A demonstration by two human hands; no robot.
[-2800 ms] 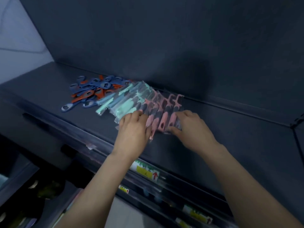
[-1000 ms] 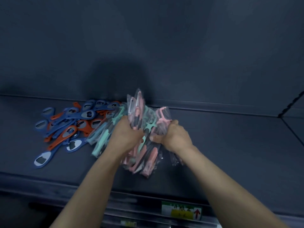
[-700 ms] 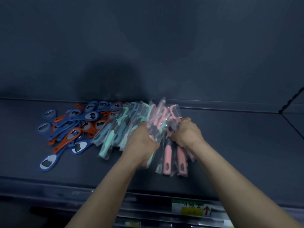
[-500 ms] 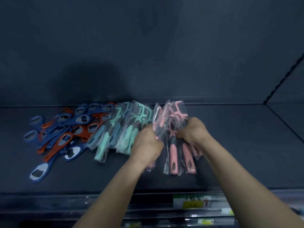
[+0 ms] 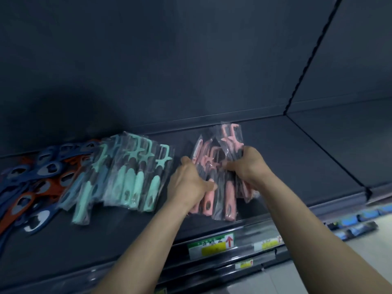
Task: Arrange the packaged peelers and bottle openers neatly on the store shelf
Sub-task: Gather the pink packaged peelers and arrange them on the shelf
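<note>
Both hands (image 5: 186, 183) (image 5: 247, 166) now grip the bagged pink plastic peelers (image 5: 220, 172), pulled right, clear of the mint-green bagged peelers (image 5: 135, 172); handles point toward the shelf's front edge.

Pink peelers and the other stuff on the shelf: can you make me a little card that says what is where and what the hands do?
pink peelers: bagged bundle, right of everything else, handles toward the front edge
left hand: grips the bundle's left side
right hand: grips packs on its right side
mint peelers: bagged row lying flat, left of the pink ones, with a gap between
bottle openers: blue and orange heap, far left
shelf: dark
price label: green and yellow, on the front rail
</note>
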